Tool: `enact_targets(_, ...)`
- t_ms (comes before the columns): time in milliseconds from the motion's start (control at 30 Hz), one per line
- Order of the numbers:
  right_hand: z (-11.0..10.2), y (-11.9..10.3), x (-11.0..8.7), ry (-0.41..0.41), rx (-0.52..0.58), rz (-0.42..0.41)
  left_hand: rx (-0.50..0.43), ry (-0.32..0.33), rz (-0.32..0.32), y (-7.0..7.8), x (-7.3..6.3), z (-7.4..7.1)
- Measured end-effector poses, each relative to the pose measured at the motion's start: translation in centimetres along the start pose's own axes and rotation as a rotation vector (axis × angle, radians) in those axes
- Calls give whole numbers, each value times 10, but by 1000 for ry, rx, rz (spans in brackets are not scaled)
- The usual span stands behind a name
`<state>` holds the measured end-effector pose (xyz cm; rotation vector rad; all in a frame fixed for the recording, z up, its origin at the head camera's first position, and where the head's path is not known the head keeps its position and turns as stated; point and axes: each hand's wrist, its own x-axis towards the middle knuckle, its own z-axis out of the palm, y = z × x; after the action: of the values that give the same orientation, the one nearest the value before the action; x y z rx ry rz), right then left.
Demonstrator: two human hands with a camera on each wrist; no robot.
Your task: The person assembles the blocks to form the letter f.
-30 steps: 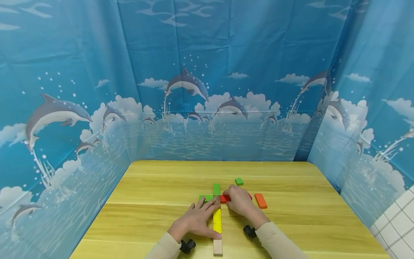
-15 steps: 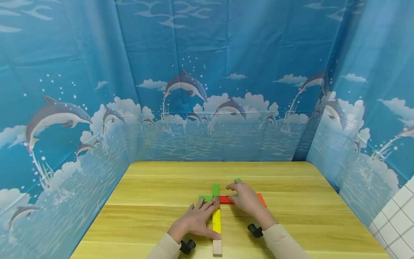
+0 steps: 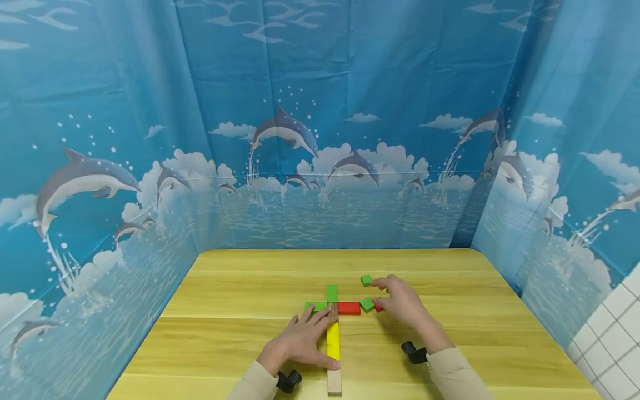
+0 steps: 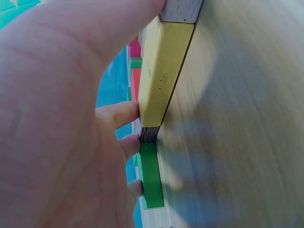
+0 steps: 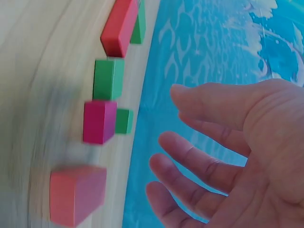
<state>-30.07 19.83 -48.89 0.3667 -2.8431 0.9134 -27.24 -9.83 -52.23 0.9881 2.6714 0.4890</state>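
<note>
My left hand [image 3: 301, 340] lies spread along a row of blocks. Its thumb touches the joint between the yellow block [image 3: 333, 343] and a pale wooden block [image 3: 334, 383], while its fingertips rest by a dark wooden block [image 4: 149, 134]. Green blocks extend from that spot, one away from me [image 3: 332, 293] and one leftward, a green block [image 4: 151, 175] beside the fingers. A red block [image 3: 349, 308] points right. My right hand [image 3: 405, 303] hovers with loosely bent fingers and nothing in it, near a small green block [image 3: 367, 305] and a magenta block [image 5: 99, 122].
Farther back on the wooden table [image 3: 250, 278] sits another small green block [image 3: 366, 280]. An orange block [image 5: 78, 195] shows in the right wrist view, hidden behind my right hand in the head view. A blue dolphin curtain [image 3: 280, 211] surrounds the table.
My right hand has left the red block and moved right, uncovering the small green block beside it and now covering the orange one. The left hand has kept its place.
</note>
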Motion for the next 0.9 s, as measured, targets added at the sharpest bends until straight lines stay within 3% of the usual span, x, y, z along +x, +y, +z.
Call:
enact_targets(400,-16,31,3,-63,15,45,6,17,9,-2,0,0)
enact_targets(700,-27,53,0,-146,108,70,13,13,10,-1,-1,-4)
enact_targets(900,-29,59,-3,-218,112,81,7,7,7,-3,-1,-2)
